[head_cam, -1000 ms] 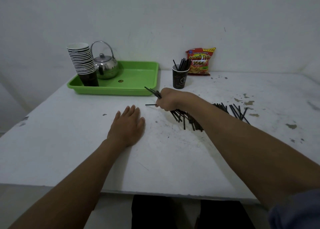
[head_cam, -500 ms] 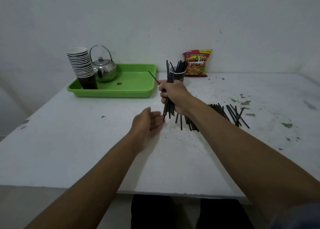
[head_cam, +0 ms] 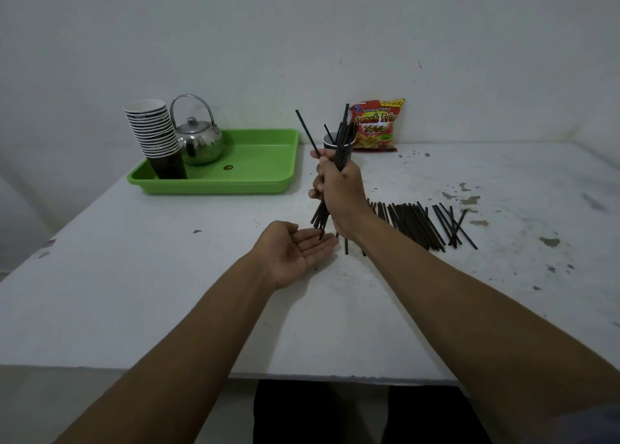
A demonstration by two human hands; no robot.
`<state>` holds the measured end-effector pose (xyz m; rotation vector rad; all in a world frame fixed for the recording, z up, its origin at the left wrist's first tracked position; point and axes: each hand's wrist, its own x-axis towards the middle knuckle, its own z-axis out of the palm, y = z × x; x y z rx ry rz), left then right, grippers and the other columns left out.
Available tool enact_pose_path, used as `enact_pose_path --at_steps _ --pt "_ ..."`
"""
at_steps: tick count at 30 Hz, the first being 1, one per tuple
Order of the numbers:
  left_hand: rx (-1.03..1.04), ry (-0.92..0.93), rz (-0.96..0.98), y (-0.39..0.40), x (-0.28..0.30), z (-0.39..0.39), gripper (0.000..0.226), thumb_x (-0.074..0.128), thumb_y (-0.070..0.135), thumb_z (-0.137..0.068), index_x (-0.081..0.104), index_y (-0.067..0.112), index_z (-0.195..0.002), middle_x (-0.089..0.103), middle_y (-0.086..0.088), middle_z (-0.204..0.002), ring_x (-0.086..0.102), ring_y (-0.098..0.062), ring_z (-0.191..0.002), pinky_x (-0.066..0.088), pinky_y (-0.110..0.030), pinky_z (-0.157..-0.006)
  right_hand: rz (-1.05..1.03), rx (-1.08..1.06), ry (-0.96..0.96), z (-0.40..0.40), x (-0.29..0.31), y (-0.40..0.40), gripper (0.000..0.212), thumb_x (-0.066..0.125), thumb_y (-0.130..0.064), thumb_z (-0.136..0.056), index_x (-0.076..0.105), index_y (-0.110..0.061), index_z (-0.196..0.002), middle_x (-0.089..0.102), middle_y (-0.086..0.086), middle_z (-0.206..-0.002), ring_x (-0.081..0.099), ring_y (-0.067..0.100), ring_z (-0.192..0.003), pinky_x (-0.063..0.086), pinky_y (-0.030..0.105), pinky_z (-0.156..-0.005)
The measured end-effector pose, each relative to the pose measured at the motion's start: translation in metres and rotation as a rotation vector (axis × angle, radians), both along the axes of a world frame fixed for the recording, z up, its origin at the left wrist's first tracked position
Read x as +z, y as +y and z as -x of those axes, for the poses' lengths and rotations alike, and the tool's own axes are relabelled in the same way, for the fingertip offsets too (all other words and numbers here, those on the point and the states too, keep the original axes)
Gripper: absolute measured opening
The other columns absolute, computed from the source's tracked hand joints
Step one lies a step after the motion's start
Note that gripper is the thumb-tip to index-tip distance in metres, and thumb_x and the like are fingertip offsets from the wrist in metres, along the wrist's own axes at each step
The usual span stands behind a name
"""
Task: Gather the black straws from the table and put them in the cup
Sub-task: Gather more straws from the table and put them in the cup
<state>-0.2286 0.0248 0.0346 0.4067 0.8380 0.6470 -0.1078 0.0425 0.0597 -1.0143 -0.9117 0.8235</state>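
My right hand (head_cam: 339,188) grips a bundle of black straws (head_cam: 342,142) held nearly upright above the table's middle. Their lower ends rest on the fingers of my left hand (head_cam: 295,251), which lies palm up and open just below. One straw sticks out to the upper left of the bundle. The dark paper cup (head_cam: 330,141) stands behind the bundle, mostly hidden by it, with a few straws inside. Several more black straws (head_cam: 419,222) lie loose on the white table (head_cam: 167,276) to the right of my right wrist.
A green tray (head_cam: 261,165) at the back left carries a stack of paper cups (head_cam: 156,138) and a steel kettle (head_cam: 199,138). A red snack bag (head_cam: 377,125) leans on the wall behind the cup. Stains mark the table's right side.
My right hand lifted the straw bundle off the table and stood it upright. My left hand turned palm up and moved right, under the bundle's lower ends.
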Motion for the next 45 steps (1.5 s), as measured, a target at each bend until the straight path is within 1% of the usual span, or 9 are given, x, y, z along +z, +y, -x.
enact_pose_path --at_steps 4,9,18,21,25,30,36,41,45 --pt "-0.018 -0.006 -0.001 0.004 -0.001 -0.001 0.043 0.027 0.014 -0.106 0.054 -0.018 -0.113 0.057 -0.036 -0.132 0.058 -0.048 -0.124 0.050 -0.052 -0.100 -0.017 0.034 -0.019 0.002 -0.002 -0.001 0.019 0.044 -0.021 -0.108 0.052 -0.009 -0.096 0.032 -0.005 -0.053 0.031 0.008 -0.042 0.032 0.024 -0.042" --pt "-0.095 0.014 0.000 0.009 -0.001 0.000 0.045 0.028 0.011 -0.103 0.052 -0.020 -0.124 0.058 -0.038 -0.131 0.060 -0.050 -0.116 0.052 -0.052 -0.093 -0.004 0.017 -0.107 0.000 0.002 -0.001 0.041 0.069 -0.044 -0.093 0.039 -0.022 -0.074 0.031 -0.005 -0.055 0.030 0.012 -0.042 0.032 0.023 -0.039" --pt "-0.210 0.042 0.019 0.018 -0.005 -0.007 0.046 0.028 0.011 -0.102 0.055 -0.022 -0.120 0.064 -0.041 -0.118 0.065 -0.052 -0.104 0.053 -0.049 -0.097 0.018 0.086 -0.203 -0.014 0.003 -0.002 0.055 0.046 -0.043 -0.105 0.043 -0.017 -0.057 0.038 -0.006 -0.042 0.047 0.015 -0.039 0.054 0.034 -0.051" --pt "-0.214 0.034 0.031 0.019 -0.005 -0.010 0.045 0.028 0.010 -0.102 0.056 -0.023 -0.115 0.065 -0.042 -0.114 0.065 -0.051 -0.103 0.051 -0.050 -0.099 0.022 0.093 -0.187 -0.018 0.003 -0.003 0.045 0.045 -0.039 -0.107 0.052 -0.012 -0.071 0.041 -0.002 -0.042 0.051 0.016 -0.039 0.054 0.034 -0.049" --pt "-0.185 0.023 0.042 0.018 -0.005 -0.015 0.046 0.026 0.010 -0.103 0.051 -0.023 -0.123 0.064 -0.042 -0.115 0.064 -0.051 -0.103 0.049 -0.050 -0.103 0.015 0.074 -0.119 -0.018 0.002 -0.006 0.028 0.047 -0.033 -0.107 0.052 -0.010 -0.092 0.036 0.001 -0.046 0.035 0.015 -0.034 0.035 0.024 -0.040" --pt "-0.168 0.018 0.038 0.015 -0.002 -0.018 0.047 0.026 0.009 -0.102 0.049 -0.021 -0.130 0.061 -0.040 -0.124 0.062 -0.050 -0.111 0.049 -0.050 -0.103 0.001 0.017 -0.154 -0.017 0.006 -0.009 0.028 0.051 -0.027 -0.106 0.051 0.001 -0.105 0.035 0.002 -0.047 0.035 0.014 -0.033 0.031 0.022 -0.036" --pt "-0.165 0.012 0.041 0.013 0.000 -0.018 0.048 0.026 0.008 -0.102 0.050 -0.022 -0.130 0.060 -0.039 -0.127 0.057 -0.048 -0.124 0.047 -0.050 -0.106 -0.061 -0.015 -0.244 -0.019 0.007 -0.012 0.019 0.059 -0.022 -0.102 0.052 -0.005 -0.096 0.046 -0.001 -0.045 0.047 0.020 -0.035 0.045 0.030 -0.041" --pt "-0.170 0.025 0.041 0.013 -0.002 -0.020 0.048 0.026 0.008 -0.102 0.051 -0.021 -0.130 0.064 -0.039 -0.116 0.058 -0.047 -0.123 0.048 -0.049 -0.106 -0.051 -0.036 -0.223 -0.019 0.001 -0.010 0.022 0.062 -0.022 -0.100 0.049 -0.009 -0.088 0.043 0.000 -0.047 0.043 0.019 -0.035 0.039 0.027 -0.040" --pt "-0.169 0.015 0.041 0.014 -0.002 -0.022 0.048 0.025 0.009 -0.102 0.051 -0.020 -0.131 0.059 -0.038 -0.129 0.057 -0.048 -0.125 0.046 -0.050 -0.108 -0.052 -0.017 -0.190 -0.019 -0.001 -0.009 0.030 0.062 -0.022 -0.100 0.046 -0.007 -0.080 0.039 0.000 -0.048 0.037 0.018 -0.036 0.034 0.025 -0.040"
